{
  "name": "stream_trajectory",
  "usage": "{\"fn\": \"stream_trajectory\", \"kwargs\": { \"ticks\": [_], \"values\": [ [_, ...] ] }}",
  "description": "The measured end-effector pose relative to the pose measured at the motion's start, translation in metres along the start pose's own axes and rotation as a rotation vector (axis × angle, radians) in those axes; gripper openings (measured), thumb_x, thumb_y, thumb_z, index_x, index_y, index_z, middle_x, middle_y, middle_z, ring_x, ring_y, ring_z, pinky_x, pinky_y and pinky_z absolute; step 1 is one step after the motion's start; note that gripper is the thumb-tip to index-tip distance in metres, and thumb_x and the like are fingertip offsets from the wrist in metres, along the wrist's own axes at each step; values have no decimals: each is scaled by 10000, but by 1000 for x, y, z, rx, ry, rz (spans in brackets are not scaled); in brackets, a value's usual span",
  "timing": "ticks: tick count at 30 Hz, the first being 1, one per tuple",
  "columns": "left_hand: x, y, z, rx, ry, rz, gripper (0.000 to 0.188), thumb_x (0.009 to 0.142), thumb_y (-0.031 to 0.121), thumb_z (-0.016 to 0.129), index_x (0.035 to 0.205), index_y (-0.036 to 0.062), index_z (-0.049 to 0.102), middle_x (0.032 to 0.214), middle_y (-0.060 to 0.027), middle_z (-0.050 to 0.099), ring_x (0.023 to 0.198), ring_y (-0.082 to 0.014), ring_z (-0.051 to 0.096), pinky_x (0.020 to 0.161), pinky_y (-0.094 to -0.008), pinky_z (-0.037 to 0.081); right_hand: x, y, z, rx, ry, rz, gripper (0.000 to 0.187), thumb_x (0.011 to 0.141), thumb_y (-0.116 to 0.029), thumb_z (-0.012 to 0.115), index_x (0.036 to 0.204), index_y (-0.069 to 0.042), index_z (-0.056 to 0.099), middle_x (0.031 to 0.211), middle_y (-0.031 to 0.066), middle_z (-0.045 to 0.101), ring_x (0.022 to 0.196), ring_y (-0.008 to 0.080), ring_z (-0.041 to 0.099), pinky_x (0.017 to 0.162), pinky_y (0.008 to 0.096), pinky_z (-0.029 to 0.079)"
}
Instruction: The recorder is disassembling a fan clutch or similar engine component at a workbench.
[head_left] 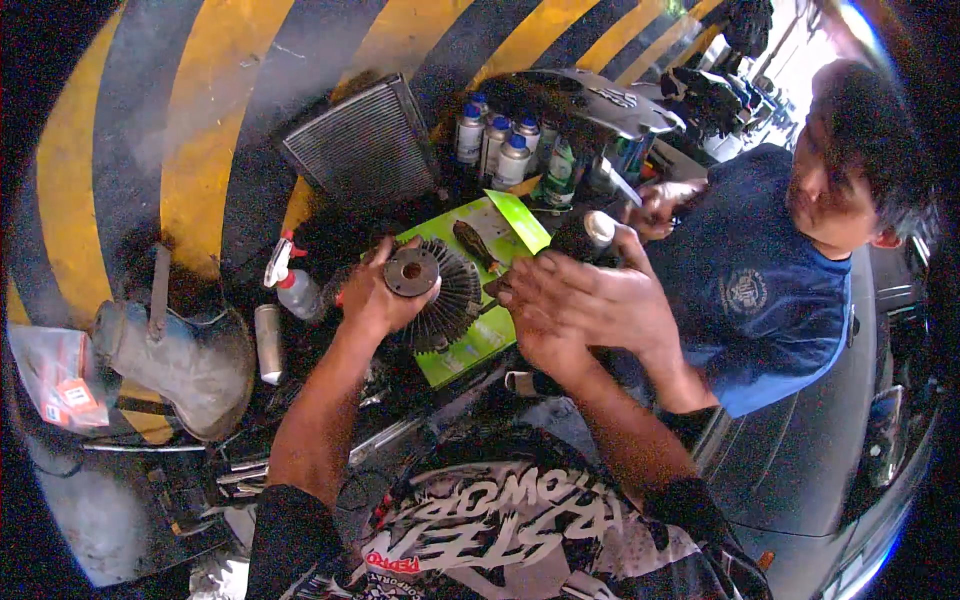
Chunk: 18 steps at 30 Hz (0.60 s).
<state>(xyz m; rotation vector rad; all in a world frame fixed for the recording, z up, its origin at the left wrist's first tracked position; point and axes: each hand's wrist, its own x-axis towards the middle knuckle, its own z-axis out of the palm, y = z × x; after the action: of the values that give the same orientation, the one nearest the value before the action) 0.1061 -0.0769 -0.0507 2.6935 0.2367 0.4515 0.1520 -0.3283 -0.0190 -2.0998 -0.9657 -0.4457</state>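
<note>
My left hand [368, 302] is gripping a ridged metal wheel [458, 300] with its fingers. My right hand [543, 330] is hovering near its right side; I can't tell if those fingers are gripping.

The finned part [455, 308] sits over a board [485, 342], with the left hand [375, 297] at its nine o'clock, the right hand [547, 335] near four, and a tool [474, 243] on the same board at one. From that part, the radiator [362, 150] is at eleven, the spray cans [496, 150] at one beyond the tool, a co-worker [760, 290] at three, and a vehicle [790, 470] at four. Toward nine lies a spray bottle [297, 290], with a canister [269, 345] near it at half past eight.
</note>
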Motion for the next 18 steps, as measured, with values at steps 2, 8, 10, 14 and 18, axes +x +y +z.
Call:
{"fn": "stream_trajectory", "kwargs": {
  "ticks": [2,8,10,14,18],
  "values": [
    [-2,12,-15,-34,-78,-75,745,766,583,725,1418,273,542,1382,-168,535,1112,-426,615,975,-493,507,-2,4,5,65,87,-104,243,948,-118,663,1157,3,692,1232,155,678,1159,278,625,1000,383,486],
    [-2,-4,1,69,-51,-79,899,696,651,779,1449,237,514,1421,-215,545,1197,-393,610,1024,-443,502,-1,1,5,29,-25,-88,356,946,-35,626,1298,7,599,1377,165,584,1315,309,513,1112,420,408],
    [-2,-1,1,107,-48,-68,885,700,659,770,1445,253,517,1439,-209,529,1205,-398,603,1027,-453,499,-8,16,16,451,-67,27,410,973,-60,570,1373,-1,500,1404,140,549,1328,279,493,1127,397,397],
    [-3,0,2,64,-95,-114,874,700,675,757,1443,281,518,1466,-178,512,1238,-397,581,1056,-467,474,-17,31,26,1087,-137,211,496,1014,-97,485,1485,-14,352,1445,102,497,1348,234,463,1151,363,380],
    [-8,-4,5,58,-64,-126,851,723,668,742,1449,289,511,1475,-151,509,1260,-386,567,1079,-462,453,-24,38,34,341,-107,5,460,1016,-97,473,1463,-33,387,1431,115,503,1327,231,483,1121,356,415]
  ]
}}
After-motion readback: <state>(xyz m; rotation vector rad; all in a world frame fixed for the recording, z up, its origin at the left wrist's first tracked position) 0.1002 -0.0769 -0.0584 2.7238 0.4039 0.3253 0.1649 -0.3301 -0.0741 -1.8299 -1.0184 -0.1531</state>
